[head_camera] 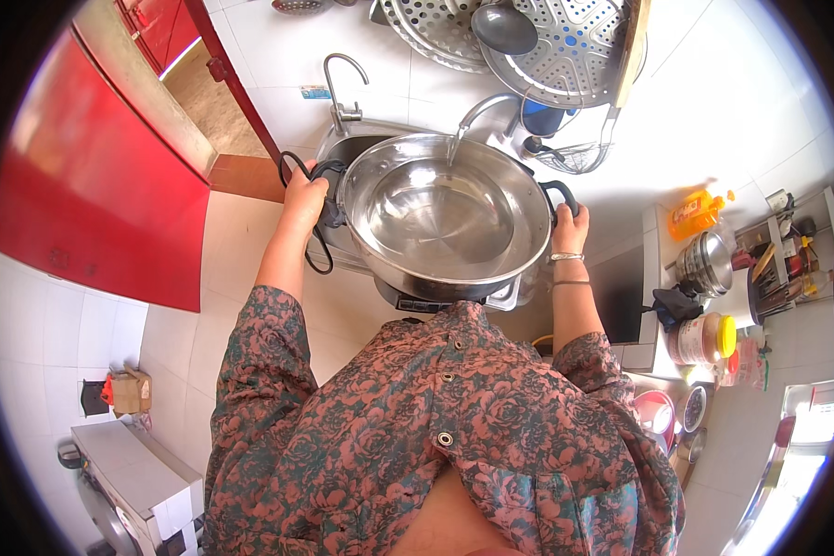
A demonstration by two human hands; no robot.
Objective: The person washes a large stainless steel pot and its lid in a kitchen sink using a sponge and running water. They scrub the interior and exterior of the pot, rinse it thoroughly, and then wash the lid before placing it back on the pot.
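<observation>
A wide stainless steel electric pot [452, 267] is held level over the sink [340, 146]. Clear water [441, 215] covers its bottom, and a stream falls into it from a curved steel tap [483, 108]. My left hand [306, 198] grips the pot's left side, where the handle is mostly hidden by my fingers and a looped black power cord [322, 254]. On the opposite side, the fingers of my right hand [571, 226] are closed around the black handle [561, 192]. A dark base with a row of buttons [424, 304] shows below the pot's near rim.
A second slim tap [340, 97] stands at the sink's back left. Perforated steamer plates [563, 62], a ladle [504, 29] and a wire strainer [577, 158] hang on the tiled wall. Rightward, a counter holds an orange bottle [695, 215], steel bowls [705, 264] and a yellow-lidded jar [702, 338].
</observation>
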